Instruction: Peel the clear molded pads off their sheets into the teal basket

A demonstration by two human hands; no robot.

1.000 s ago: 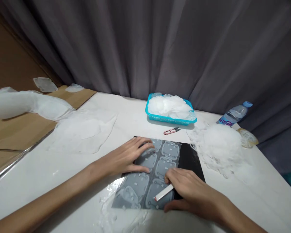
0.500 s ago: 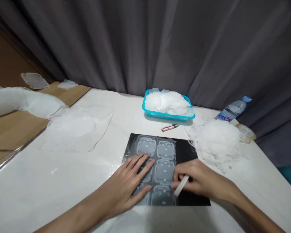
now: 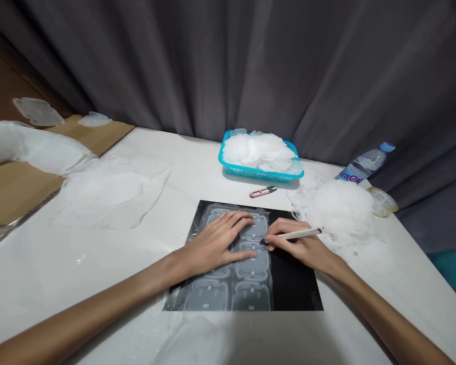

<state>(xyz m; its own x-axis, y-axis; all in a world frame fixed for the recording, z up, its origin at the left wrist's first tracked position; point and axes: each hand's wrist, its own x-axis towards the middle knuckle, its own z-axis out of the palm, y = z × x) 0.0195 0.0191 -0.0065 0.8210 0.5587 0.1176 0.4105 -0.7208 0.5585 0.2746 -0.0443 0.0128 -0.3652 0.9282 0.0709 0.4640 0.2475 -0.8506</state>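
A translucent plastic sheet (image 3: pixel 253 263) with several rounded-square outlines lies on a black board (image 3: pixel 294 281). My left hand (image 3: pixel 218 235) rests flat across the sheet's upper part, fingers spread, holding nothing. In a pinch, my right hand (image 3: pixel 294 243) grips a slim white-handled, pen-shaped craft knife (image 3: pixel 300 233). The dark tip meets the sheet's right side, between two outlines; its exact shape is too small to make out. My left palm and fingers hide some of the outlines beneath.
Behind the board are pink thread snips (image 3: pixel 263 192) and a turquoise basket (image 3: pixel 264 175) heaped with white translucent pieces. Film scraps (image 3: pixel 340 213), a tape roll (image 3: pixel 382 202) and a water bottle (image 3: pixel 363 166) stand right. More film (image 3: pixel 110 195) and cardboard (image 3: pixel 19 187) lie left.
Both hands have moved up the sheet, away from me. The knife's handle has swung from pointing toward me to pointing right. The view has shifted slightly.
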